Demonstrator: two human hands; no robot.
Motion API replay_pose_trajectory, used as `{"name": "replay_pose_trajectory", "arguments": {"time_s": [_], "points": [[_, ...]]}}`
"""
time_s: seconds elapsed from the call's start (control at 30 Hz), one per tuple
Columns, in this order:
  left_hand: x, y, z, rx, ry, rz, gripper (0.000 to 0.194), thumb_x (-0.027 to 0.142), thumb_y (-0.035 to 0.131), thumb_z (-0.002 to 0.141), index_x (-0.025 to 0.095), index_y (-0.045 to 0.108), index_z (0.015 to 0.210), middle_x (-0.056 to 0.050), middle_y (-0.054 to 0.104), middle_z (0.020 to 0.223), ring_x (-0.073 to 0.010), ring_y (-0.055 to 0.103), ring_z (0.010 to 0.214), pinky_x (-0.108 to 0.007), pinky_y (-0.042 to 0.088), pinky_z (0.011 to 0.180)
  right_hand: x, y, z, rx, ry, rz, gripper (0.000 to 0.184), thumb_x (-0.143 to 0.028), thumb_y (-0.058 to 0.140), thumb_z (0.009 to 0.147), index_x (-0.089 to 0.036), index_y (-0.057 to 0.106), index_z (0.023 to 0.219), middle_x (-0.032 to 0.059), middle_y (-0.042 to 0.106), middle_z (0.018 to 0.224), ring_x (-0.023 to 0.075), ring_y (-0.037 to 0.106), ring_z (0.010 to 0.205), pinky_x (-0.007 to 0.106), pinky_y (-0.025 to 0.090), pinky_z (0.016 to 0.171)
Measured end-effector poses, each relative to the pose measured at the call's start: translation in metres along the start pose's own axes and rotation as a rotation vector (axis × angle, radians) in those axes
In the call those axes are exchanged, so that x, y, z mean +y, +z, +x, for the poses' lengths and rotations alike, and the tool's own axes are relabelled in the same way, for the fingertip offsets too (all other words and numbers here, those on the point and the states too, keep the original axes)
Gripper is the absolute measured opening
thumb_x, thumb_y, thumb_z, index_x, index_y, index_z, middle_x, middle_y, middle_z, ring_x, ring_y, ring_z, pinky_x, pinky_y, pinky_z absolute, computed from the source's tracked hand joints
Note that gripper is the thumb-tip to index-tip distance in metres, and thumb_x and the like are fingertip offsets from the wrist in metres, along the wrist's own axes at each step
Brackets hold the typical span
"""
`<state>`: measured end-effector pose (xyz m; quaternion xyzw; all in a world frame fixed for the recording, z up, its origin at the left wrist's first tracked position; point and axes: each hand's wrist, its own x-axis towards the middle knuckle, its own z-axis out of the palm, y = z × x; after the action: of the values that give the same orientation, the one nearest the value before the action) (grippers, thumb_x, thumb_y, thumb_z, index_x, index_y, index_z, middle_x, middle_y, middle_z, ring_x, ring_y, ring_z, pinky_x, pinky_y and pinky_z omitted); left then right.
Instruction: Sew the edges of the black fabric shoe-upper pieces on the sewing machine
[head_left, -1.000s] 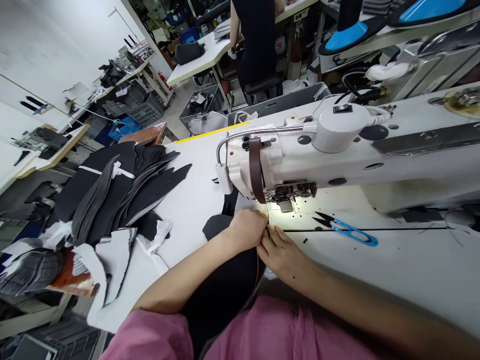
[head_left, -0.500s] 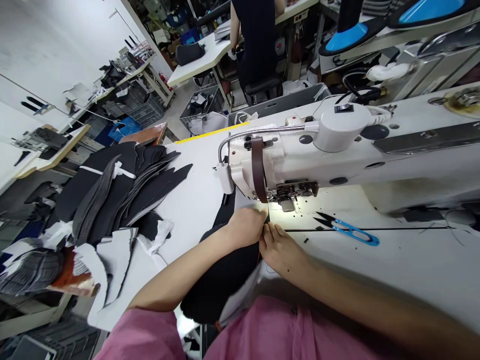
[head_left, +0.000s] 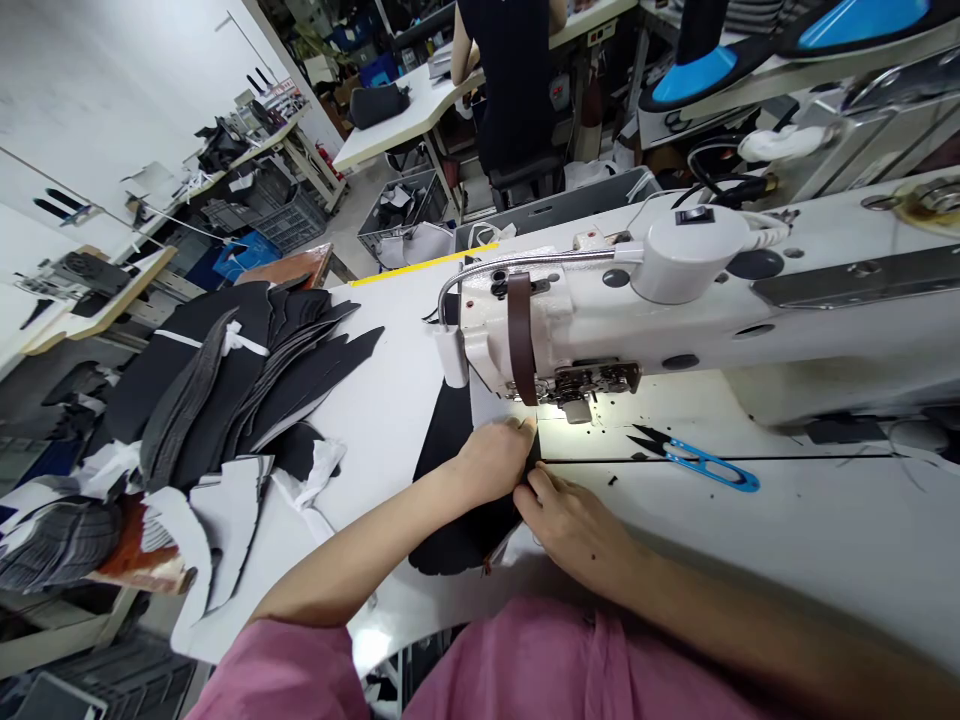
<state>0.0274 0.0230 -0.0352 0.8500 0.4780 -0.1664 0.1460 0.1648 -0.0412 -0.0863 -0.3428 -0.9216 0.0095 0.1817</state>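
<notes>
A black fabric piece [head_left: 457, 535] lies on the white table under the head of a sewing machine [head_left: 592, 320], its near end by the table's front edge. My left hand [head_left: 495, 462] is on top of the fabric, close to the needle area, with its fingers bent together on the cloth. Just nearer to me, my right hand [head_left: 564, 508] pinches the fabric's right edge. The fingertips of both hands are partly hidden. Blue-handled thread snips [head_left: 697, 462] rest to the right of the hands.
Stacks of dark cut fabric [head_left: 217, 390] and white scraps [head_left: 229, 510] cover the table's left side. A grey crate [head_left: 559, 210] stands behind the machine. Farther back, another person [head_left: 514, 90] sits at a table.
The black fabric has moved forward under the machine head, and its near end has drawn away from my body. My hands stay at almost the same place beside the needle area.
</notes>
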Motion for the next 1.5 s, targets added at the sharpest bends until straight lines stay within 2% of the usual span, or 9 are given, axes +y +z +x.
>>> {"name": "replay_pose_trajectory", "arguments": {"time_s": [0.2,0.33,0.53,0.73,0.97,1.1,1.3,1.4,1.5], "points": [[0.003,0.001,-0.004,-0.012,-0.022,0.048,0.042,0.017,0.042,0.086,0.009,0.039,0.127,-0.014,0.059,0.102,-0.0258,0.063,0.085,-0.036,0.053,0.068,0.008,0.012,-0.007,0.02,-0.015,0.072,0.014,-0.002,0.05,0.076,-0.01,0.061,0.081,0.0158,0.062,0.091,0.0255,0.059,0.104,0.037,0.047,0.092],[0.005,0.0,-0.008,-0.032,-0.051,0.11,0.053,0.016,0.047,0.082,0.01,0.034,0.133,-0.016,0.058,0.106,-0.0259,0.064,0.084,-0.035,0.053,0.065,0.013,0.018,-0.015,0.038,-0.038,0.092,0.023,-0.015,0.058,0.078,-0.004,0.064,0.097,0.022,0.061,0.111,0.0282,0.053,0.113,0.047,0.034,0.106],[0.006,-0.001,-0.008,-0.009,-0.078,0.119,0.051,0.016,0.045,0.082,0.013,0.038,0.133,-0.013,0.059,0.105,-0.0236,0.064,0.08,-0.033,0.052,0.064,0.008,0.019,-0.019,0.041,-0.032,0.066,0.04,-0.035,0.069,0.078,-0.008,0.062,0.106,0.0192,0.062,0.114,0.0272,0.054,0.114,0.046,0.035,0.107],[0.005,0.002,-0.001,0.039,-0.087,0.105,0.032,0.012,0.04,0.085,0.012,0.052,0.115,-0.011,0.06,0.098,-0.0221,0.063,0.079,-0.031,0.051,0.064,0.009,0.02,-0.013,0.034,0.007,0.007,0.065,-0.052,0.066,0.076,0.001,0.06,0.112,0.0268,0.055,0.123,0.033,0.047,0.122,0.049,0.03,0.109],[0.002,0.011,0.014,0.12,-0.084,0.104,0.022,0.011,0.037,0.087,0.012,0.057,0.098,-0.009,0.059,0.092,-0.0198,0.061,0.079,-0.03,0.05,0.066,0.014,0.029,-0.012,0.039,0.037,-0.044,0.075,-0.052,0.061,0.08,0.008,0.05,0.123,0.0293,0.046,0.131,0.0362,0.038,0.129,0.051,0.027,0.109],[-0.005,0.021,0.012,0.248,-0.072,0.089,0.024,0.011,0.039,0.086,0.013,0.06,0.099,-0.01,0.058,0.095,-0.0212,0.056,0.089,-0.03,0.049,0.07,0.007,0.032,-0.018,0.061,0.01,-0.061,0.08,-0.049,0.066,0.077,0.01,0.044,0.127,0.0312,0.045,0.131,0.0379,0.039,0.127,0.05,0.032,0.107],[-0.044,0.045,0.005,0.693,0.151,-0.184,0.028,0.01,0.043,0.086,0.018,0.065,0.102,-0.01,0.058,0.108,-0.0222,0.049,0.103,-0.038,0.046,0.087,0.016,0.014,-0.015,-0.034,-0.075,0.09,0.043,-0.031,0.06,0.085,-0.005,0.055,0.118,0.0167,0.058,0.12,0.0266,0.052,0.114,0.044,0.033,0.11],[-0.06,0.046,0.011,0.71,0.308,-0.224,0.028,0.011,0.041,0.089,0.019,0.066,0.098,-0.008,0.062,0.103,-0.0194,0.053,0.097,-0.035,0.046,0.083,0.028,0.014,-0.011,-0.062,-0.248,0.208,0.053,-0.04,0.055,0.088,-0.007,0.048,0.129,0.014,0.052,0.131,0.0246,0.043,0.125,0.042,0.031,0.112],[-0.066,0.041,0.022,0.681,0.361,-0.156,0.029,0.011,0.04,0.09,0.018,0.067,0.094,-0.007,0.065,0.092,-0.0186,0.056,0.089,-0.034,0.046,0.078,0.035,0.022,-0.01,-0.062,-0.299,0.227,0.065,-0.044,0.055,0.088,-0.003,0.04,0.136,0.018,0.041,0.141,0.0257,0.032,0.134,0.043,0.028,0.113]]}}
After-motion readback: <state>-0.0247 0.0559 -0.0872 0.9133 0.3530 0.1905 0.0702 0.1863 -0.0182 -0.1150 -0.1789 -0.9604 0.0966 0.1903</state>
